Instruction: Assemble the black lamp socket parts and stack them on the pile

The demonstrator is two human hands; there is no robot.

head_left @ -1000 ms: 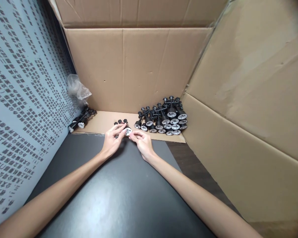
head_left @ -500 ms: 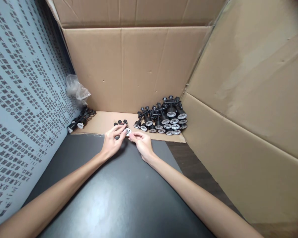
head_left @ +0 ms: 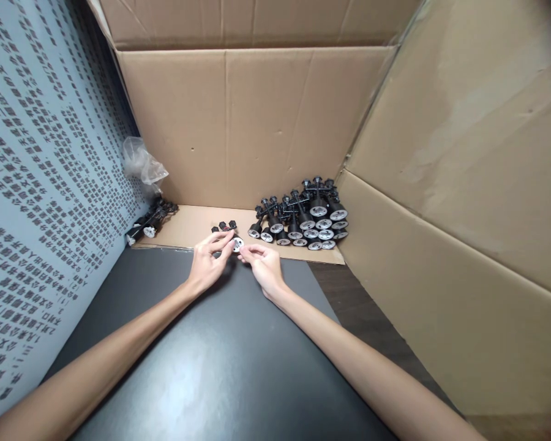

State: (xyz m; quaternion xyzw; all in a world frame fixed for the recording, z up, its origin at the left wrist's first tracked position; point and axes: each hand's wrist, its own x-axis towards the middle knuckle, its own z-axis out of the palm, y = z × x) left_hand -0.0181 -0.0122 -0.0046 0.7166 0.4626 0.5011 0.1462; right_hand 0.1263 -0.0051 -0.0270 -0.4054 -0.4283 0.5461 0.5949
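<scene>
Near the far edge of the dark mat, my left hand [head_left: 206, 260] is closed around a black part with a white round end [head_left: 237, 245]. The white face points toward me, and its small details are too fine to make out. Several black knobs [head_left: 223, 226] stick up just behind my left fingers. My right hand [head_left: 262, 266] is pinched, thumb and fingertips together at the right edge of the white face. Whatever lies between those fingertips is too small or hidden to name.
To the right, several similar black parts with white round ends [head_left: 310, 225] are stacked on a cardboard strip [head_left: 193, 229]. More black parts [head_left: 151, 220] lie at the left under a clear plastic bag [head_left: 142, 164]. Cardboard walls [head_left: 266, 128] stand behind and right; a printed sheet [head_left: 41, 184] stands left.
</scene>
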